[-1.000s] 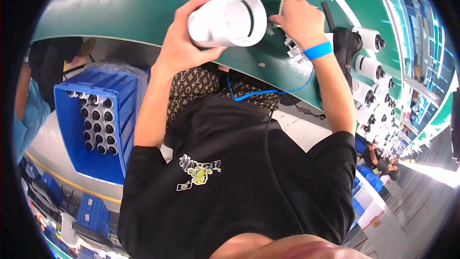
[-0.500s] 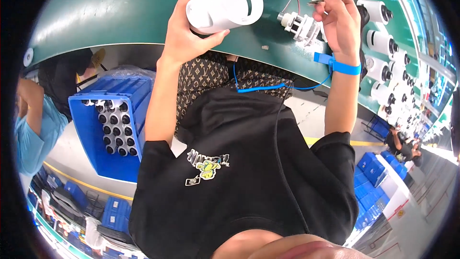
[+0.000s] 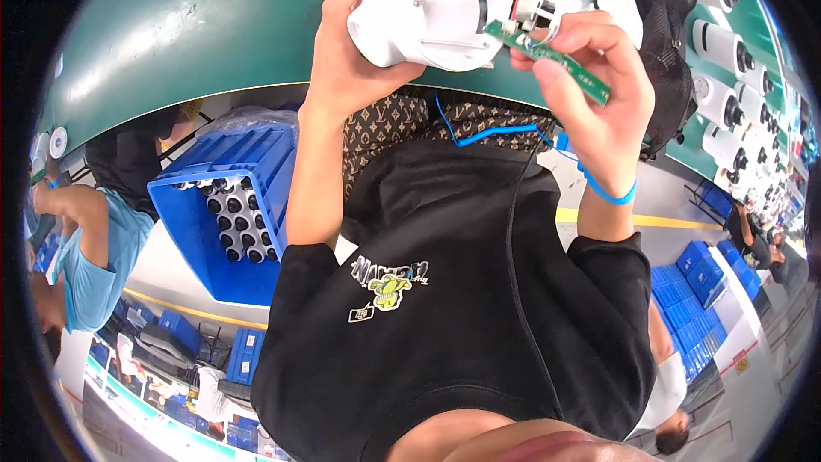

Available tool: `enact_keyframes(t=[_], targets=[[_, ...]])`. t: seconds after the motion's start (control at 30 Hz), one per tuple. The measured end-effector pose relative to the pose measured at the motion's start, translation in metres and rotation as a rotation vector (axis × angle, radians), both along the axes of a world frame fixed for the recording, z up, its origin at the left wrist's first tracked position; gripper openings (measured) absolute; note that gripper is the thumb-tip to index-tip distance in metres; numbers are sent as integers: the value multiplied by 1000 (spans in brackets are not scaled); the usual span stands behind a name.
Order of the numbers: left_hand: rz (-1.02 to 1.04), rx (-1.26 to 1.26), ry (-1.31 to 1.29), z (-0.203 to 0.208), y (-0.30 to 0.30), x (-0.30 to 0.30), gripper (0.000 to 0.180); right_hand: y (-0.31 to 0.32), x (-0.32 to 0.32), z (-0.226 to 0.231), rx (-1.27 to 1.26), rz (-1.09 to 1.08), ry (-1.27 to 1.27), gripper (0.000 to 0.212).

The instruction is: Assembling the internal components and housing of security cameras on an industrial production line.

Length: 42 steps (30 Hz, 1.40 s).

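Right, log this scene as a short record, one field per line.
Left grip: around the white housing
Right grip: pinching the green circuit board
Board tip: by the housing's open end, contact unclear
Right wrist: blue strap
Beyond right grip: white part with red and black wires
Table: green
Person's left: blue crate of black-ended white units

The green circuit board bears markings too small to read.
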State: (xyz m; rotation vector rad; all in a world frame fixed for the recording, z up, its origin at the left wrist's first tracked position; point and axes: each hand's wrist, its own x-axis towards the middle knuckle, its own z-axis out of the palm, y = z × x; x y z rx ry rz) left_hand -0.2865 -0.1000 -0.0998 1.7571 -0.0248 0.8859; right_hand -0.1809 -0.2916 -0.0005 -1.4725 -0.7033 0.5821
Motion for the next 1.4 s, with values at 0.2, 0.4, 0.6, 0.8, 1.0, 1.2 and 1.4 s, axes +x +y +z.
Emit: enact_keyframes(t=[0.2, 0.4, 0.6, 0.8, 1.0, 1.2, 1.4], targets=[[-5, -196, 105, 4, -7, -3, 96, -11, -6, 4, -131, -25, -257, 19], [-14, -161, 65, 2, -5, 0, 95, -16, -5, 9, -189, -50, -466, 21], [-27, -221, -702, -47, -12, 43, 94, -18, -13, 10, -214, -68, -662, 21], [-70, -238, -766, -52, -14, 49, 91, -14, -22, 7, -232, -105, -788, 19], [-66, -229, -707, -48, -11, 43, 93, -17, -19, 10, -233, -133, -850, 19], [-88, -264, -710, -47, -14, 43, 92, -16, -19, 6, -212, -134, -856, 20], [-64, -250, -666, -46, -15, 41, 93, -16, -23, 4, -214, -153, -885, 21]])
